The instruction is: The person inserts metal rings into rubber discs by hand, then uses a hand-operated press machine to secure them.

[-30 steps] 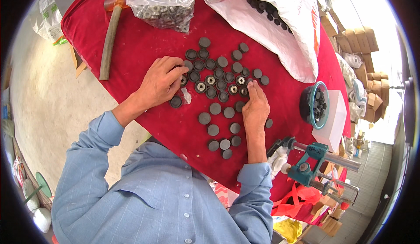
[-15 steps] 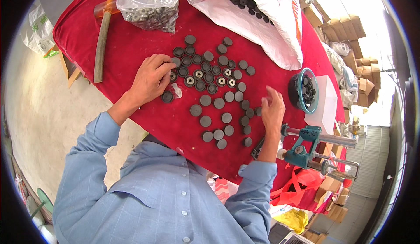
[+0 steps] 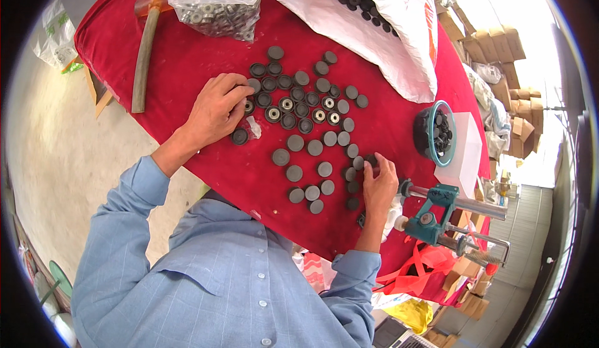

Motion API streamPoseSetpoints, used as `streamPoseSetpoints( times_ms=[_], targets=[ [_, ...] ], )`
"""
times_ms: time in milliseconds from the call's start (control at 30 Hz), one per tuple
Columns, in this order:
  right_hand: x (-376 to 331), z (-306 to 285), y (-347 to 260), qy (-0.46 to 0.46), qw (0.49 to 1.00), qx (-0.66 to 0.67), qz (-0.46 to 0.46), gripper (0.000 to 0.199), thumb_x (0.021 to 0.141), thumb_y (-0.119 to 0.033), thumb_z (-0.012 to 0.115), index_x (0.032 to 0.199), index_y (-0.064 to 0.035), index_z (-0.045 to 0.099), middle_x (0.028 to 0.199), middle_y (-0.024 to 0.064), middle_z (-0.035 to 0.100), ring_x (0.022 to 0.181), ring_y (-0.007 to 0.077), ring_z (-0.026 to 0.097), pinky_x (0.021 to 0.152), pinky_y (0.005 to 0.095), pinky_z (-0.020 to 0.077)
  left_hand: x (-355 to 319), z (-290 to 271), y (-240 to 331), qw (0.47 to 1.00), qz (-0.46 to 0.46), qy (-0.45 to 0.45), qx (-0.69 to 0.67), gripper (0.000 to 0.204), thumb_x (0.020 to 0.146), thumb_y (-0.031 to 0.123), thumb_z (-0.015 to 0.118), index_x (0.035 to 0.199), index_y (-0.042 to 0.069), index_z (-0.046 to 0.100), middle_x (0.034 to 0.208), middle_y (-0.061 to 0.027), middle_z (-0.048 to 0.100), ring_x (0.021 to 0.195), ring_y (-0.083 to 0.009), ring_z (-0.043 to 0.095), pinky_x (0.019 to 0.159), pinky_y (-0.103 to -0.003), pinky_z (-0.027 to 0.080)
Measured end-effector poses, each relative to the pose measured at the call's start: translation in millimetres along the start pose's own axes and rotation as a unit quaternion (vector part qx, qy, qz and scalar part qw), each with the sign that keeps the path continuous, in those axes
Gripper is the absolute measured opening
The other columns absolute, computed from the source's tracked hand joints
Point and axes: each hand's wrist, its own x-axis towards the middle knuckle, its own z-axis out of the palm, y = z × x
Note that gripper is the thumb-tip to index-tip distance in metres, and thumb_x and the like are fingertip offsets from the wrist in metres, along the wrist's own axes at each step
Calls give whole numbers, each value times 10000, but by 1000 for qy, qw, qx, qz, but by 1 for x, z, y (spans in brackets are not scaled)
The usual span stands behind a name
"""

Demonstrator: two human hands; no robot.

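Many round black caps lie on a red cloth, some with their hollow side up, such as this hollow cap (image 3: pixel 305 126). A few hold metal bearings, like this bearing (image 3: pixel 273 114). At the left edge of the group, my left hand (image 3: pixel 218 109) has curled fingers on a flat-topped black cap (image 3: pixel 254 86); fingertips partly hide a cap with a bearing (image 3: pixel 249 106) just below. My right hand (image 3: pixel 380 184) has its thumb and forefinger closed about another black cap (image 3: pixel 372 160), at the right edge of the loose caps.
A bearing bag (image 3: pixel 218 17) and mallet (image 3: pixel 145 61) lie at the far left. A white sack (image 3: pixel 387 48) of black parts is at the back. At right stand a blue-rimmed bowl (image 3: pixel 444 159), a white box (image 3: pixel 463 148) and a green hand press (image 3: pixel 430 214).
My right hand has come down and slightly left, from above the cloth onto a cap at the right edge. My left hand has stayed at the same caps. The view has shifted slightly.
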Motion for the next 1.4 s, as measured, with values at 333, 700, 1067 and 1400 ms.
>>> streamPoseSetpoints(
  times_ms=[333, 700, 1067, 1400],
  targets=[
    [11, 10, 0, 47, 993, 34, -106, 290, 898, -8, 782, 1186, 30, 765, 1035, 184, 721, 893, 341, 725, 828, 421, 581, 2, 0, 0, 1000, 2, -1, 1, 300, 847, -49, 725, 1134, 30, 699, 1162, -124, 654, 1042, -344, 656, 869, -457, 527],
    [8, -3, -37, 100, 985, -93, -106, 291, 953, -97, 750, 1230, -10, 744, 1152, 199, 733, 1022, 370, 732, 903, 450, 581, -2, -1, -2, 999, -18, 12, -24, 283, 862, -38, 724, 1135, 35, 701, 1158, -122, 663, 1053, -344, 663, 888, -460, 531],
    [-41, 85, -226, -44, 970, 56, -232, 359, 952, -264, 770, 1235, -56, 692, 1067, 116, 607, 945, 296, 678, 807, 445, 542, 1, -1, -1, 983, -123, 83, -110, 263, 888, -104, 666, 1111, 19, 733, 1102, -123, 687, 901, -278, 701, 734, -366, 570],
    [-5, 64, -187, 29, 951, 275, -136, 255, 887, -31, 823, 1132, -30, 751, 951, 122, 702, 731, 242, 700, 652, 366, 569, -1, -4, -3, 987, -96, 72, -108, 224, 877, -85, 695, 1071, 21, 731, 1077, -125, 690, 947, -300, 706, 777, -391, 578]
  ],
)
